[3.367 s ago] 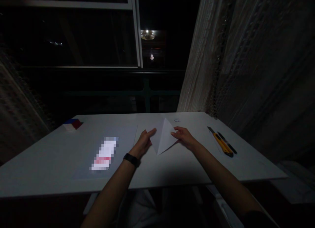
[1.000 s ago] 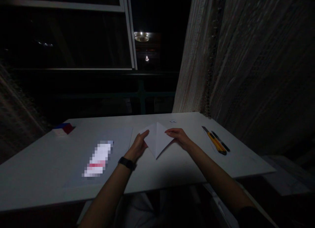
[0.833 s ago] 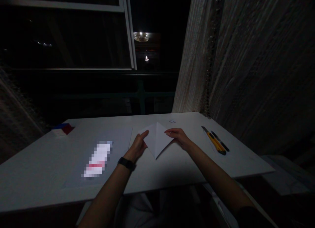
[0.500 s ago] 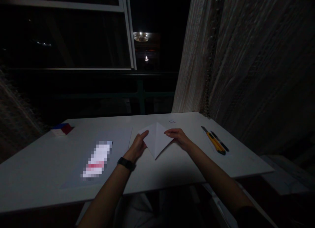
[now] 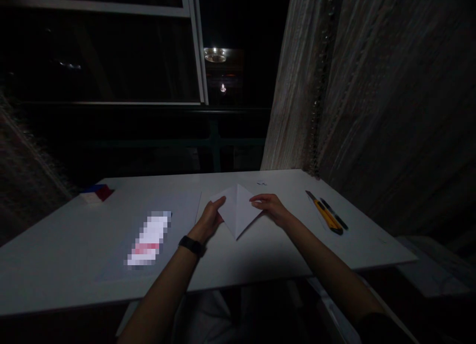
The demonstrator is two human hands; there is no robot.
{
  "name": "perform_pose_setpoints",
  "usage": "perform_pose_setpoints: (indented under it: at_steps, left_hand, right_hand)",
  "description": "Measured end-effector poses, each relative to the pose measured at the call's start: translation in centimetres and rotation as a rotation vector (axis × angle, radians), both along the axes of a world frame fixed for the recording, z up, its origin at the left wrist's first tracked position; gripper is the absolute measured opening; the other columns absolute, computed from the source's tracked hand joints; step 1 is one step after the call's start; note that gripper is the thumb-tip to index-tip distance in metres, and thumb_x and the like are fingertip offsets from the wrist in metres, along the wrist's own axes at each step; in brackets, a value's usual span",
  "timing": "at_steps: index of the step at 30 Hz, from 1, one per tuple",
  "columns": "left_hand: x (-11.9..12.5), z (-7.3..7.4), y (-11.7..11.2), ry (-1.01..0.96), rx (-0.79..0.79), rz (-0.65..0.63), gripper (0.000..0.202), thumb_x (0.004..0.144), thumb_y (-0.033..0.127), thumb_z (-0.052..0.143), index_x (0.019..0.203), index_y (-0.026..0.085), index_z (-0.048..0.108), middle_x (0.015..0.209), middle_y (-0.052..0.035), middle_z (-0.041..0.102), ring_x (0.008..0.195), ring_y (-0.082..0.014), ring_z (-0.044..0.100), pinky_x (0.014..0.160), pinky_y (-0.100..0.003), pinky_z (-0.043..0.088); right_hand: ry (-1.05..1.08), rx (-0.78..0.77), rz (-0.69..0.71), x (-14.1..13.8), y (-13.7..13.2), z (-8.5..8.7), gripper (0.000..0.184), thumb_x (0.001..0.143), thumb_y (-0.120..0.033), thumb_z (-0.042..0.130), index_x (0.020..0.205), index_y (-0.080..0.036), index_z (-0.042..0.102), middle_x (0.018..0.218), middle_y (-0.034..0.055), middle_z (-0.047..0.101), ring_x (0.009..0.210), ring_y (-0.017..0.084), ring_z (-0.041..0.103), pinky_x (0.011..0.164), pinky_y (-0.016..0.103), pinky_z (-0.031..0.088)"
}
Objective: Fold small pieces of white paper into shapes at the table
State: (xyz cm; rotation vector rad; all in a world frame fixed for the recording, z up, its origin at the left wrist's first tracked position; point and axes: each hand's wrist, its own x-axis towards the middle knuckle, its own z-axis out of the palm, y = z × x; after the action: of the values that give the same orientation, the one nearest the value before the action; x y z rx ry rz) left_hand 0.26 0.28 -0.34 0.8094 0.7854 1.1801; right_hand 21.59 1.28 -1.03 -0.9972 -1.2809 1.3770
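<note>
A folded sheet of white paper (image 5: pixel 238 212), diamond-shaped with a crease down its middle, is held up over the table between my hands. My left hand (image 5: pixel 211 218) pinches its left corner, thumb on top and the fingers mostly hidden beneath. At the right corner my right hand (image 5: pixel 270 207) grips the paper between thumb and fingertips. A dark band sits on my left wrist. To the left, a lit phone (image 5: pixel 148 240) with a blurred-out screen lies on a larger white sheet (image 5: pixel 186 205).
On the right lie a yellow box cutter (image 5: pixel 325 215) and a black pen (image 5: pixel 334 214). A blue, red and white cube (image 5: pixel 96 193) stands at the far left of the white table (image 5: pixel 260 264). Small scraps (image 5: pixel 262 183) lie near the back edge. Curtains (image 5: pixel 290 86) hang behind.
Both hands keep their hold on the paper, almost unmoved. The whole view has shifted very slightly.
</note>
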Motion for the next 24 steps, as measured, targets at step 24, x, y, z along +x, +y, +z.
perform_pose_setpoints:
  at_steps: [24]
  left_hand:
    - [0.06, -0.16, -0.06, -0.064, 0.024, -0.159, 0.026, 0.078, 0.025, 0.052, 0.100, 0.013, 0.062, 0.080, -0.0107, 0.069, 0.076, -0.0219, 0.066, 0.069, -0.032, 0.052]
  right_hand:
    - [0.057, -0.060, 0.066, -0.20, -0.10, -0.24, 0.037, 0.068, -0.034, 0.068, 0.100, -0.019, 0.057, 0.084, 0.0081, 0.068, 0.060, 0.016, 0.064, 0.050, 0.025, 0.049]
